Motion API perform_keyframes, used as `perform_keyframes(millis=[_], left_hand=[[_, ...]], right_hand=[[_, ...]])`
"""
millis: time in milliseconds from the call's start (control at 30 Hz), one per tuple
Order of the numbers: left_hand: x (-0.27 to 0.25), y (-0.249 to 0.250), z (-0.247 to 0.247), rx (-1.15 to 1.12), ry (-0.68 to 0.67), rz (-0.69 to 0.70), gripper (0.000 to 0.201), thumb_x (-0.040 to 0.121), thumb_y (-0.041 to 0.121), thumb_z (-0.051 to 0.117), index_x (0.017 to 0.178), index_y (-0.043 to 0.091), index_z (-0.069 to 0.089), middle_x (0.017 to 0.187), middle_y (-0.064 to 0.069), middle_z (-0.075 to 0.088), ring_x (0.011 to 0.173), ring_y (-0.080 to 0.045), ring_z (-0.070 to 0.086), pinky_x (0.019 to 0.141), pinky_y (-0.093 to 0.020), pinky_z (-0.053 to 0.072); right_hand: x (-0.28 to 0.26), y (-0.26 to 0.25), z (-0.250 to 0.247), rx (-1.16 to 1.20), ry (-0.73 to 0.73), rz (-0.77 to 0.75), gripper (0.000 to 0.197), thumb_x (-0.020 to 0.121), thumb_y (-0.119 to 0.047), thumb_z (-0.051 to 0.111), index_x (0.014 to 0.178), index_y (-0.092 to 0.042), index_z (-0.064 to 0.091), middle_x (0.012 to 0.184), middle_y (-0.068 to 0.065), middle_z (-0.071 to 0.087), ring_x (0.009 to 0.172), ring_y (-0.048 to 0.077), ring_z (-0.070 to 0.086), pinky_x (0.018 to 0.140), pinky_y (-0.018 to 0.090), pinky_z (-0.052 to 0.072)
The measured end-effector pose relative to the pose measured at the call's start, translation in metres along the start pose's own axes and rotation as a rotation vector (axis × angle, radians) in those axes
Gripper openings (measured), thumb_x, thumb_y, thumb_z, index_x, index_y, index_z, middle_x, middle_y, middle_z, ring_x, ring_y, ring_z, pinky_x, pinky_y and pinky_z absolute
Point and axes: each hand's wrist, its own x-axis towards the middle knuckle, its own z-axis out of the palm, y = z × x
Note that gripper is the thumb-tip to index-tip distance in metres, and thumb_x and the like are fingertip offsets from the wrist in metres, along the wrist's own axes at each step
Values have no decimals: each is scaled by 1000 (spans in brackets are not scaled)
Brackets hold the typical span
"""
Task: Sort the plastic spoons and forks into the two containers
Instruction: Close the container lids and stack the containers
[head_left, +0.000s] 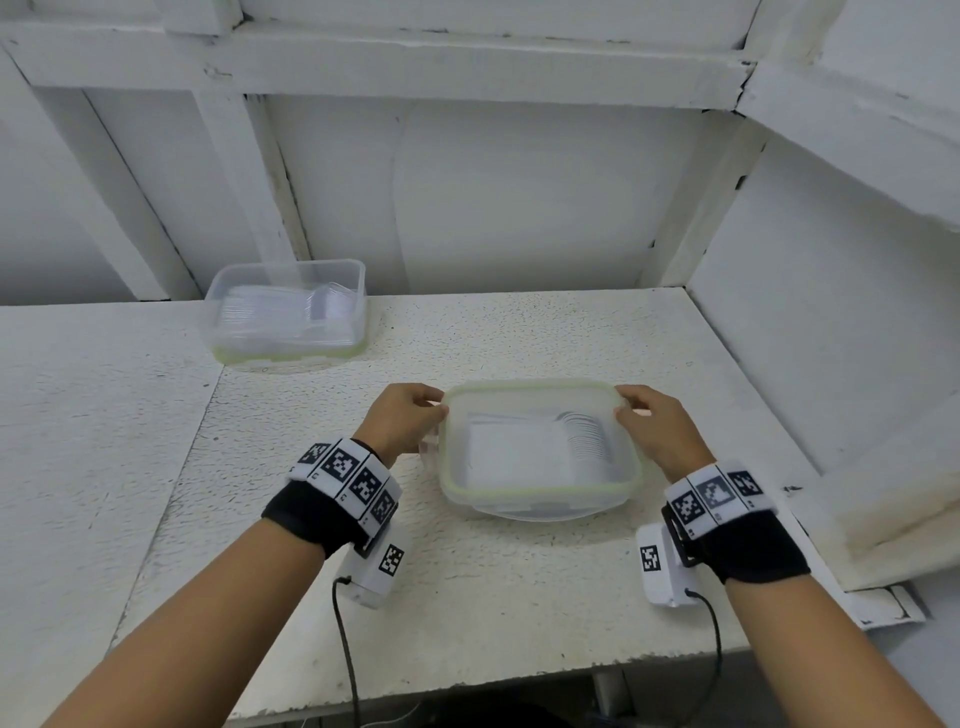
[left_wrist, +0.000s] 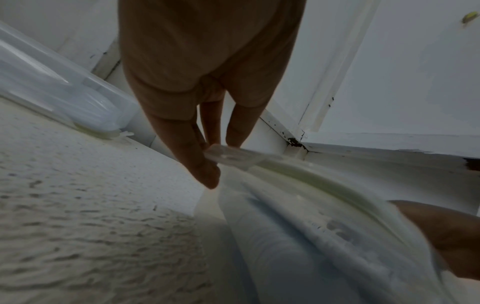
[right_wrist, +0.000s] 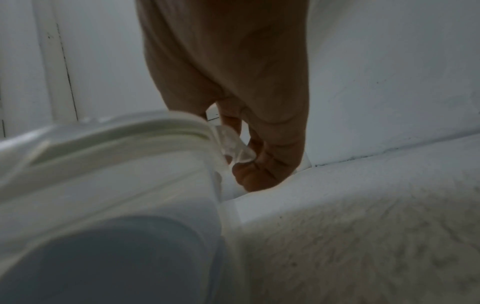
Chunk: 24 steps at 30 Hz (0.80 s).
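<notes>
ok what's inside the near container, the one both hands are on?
A nested row of white plastic spoons in the near container; the handles blur into a pale patch. Count unclear.

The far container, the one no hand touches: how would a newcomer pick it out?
On the white table, look to the back left, by the wall. The far container stands there alone, clear with a pale green edge at its base. Unlike the near container, which both hands grip, nothing touches it.

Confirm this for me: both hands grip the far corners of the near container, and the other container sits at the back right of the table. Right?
Not quite. The other container sits at the back left, as the head view shows. Left hand and right hand do grip the near container.
</notes>
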Motion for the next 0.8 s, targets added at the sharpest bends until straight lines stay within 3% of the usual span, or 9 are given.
perform_keyframes(millis=[133, 267, 367, 467, 533, 600, 667, 733, 800], left_hand=[[-1, 5, 0, -16, -24, -37, 21, 92, 7, 54, 111, 6, 63, 95, -9, 61, 82, -20, 59, 68, -32, 56], [0, 2, 0, 135, 41, -3, 22, 91, 20, 58, 111, 9, 60, 100, -6, 59, 88, -21, 56, 73, -34, 51], [-5, 0, -2, 338, 136, 27, 24, 88, 33, 63, 80, 12, 54, 74, -1, 53, 72, -21, 53, 69, -31, 45], [-11, 1, -1, 326, 154, 25, 31, 88, 29, 63, 69, 5, 65, 69, -10, 66, 67, -25, 66, 71, -33, 56], [-15, 2, 2, 341, 160, 34, 32, 89, 27, 62, 76, 0, 71, 77, -15, 71, 71, -26, 67, 71, -32, 54], [-19, 2, 4, 335, 145, 38, 29, 88, 25, 62, 78, -1, 71, 77, -16, 69, 67, -25, 61, 66, -29, 50], [-20, 0, 6, 280, 124, 34, 21, 86, 22, 65, 78, 3, 69, 79, -13, 67, 68, -24, 59, 69, -31, 53], [-20, -3, 7, 172, 122, 14, 16, 85, 17, 66, 79, 3, 70, 86, -14, 70, 78, -29, 67, 81, -39, 56], [-21, -5, 9, 142, 138, 20, 15, 85, 15, 65, 79, 2, 71, 88, -17, 71, 82, -32, 68, 82, -44, 56]], right_hand=[[6, -5, -3, -54, -30, 27, 30, 91, -3, 48, 118, -4, 61, 107, 7, 60, 97, 17, 51, 90, 31, 41], [7, -3, -5, -129, -48, 35, 31, 94, -12, 49, 123, -6, 59, 123, 10, 60, 111, 23, 54, 98, 38, 44], [6, 0, -1, -336, 4, 34, 37, 95, -26, 49, 127, -9, 57, 127, 16, 57, 114, 29, 53, 97, 34, 40], [3, -1, 4, -401, 73, 55, 36, 96, -29, 50, 115, -1, 61, 113, 16, 63, 105, 29, 56, 85, 31, 42], [2, -1, 6, -412, 104, 62, 32, 96, -28, 49, 79, -4, 62, 81, 10, 63, 76, 23, 54, 61, 26, 38], [2, 0, 6, -420, 146, 76, 45, 96, -27, 50, 54, -13, 42, 56, 1, 45, 55, 15, 41, 48, 23, 26], [2, 0, 5, -412, 146, 86, 48, 95, -27, 51, 51, -16, 35, 53, -2, 40, 51, 12, 37, 46, 22, 24], [0, 0, 4, -415, 134, 78, 43, 95, -27, 51, 56, -11, 48, 59, 2, 52, 59, 19, 46, 50, 23, 29], [-2, -1, 4, -407, 131, 57, 36, 95, -27, 51, 72, -4, 64, 72, 7, 60, 70, 23, 51, 61, 24, 35]])
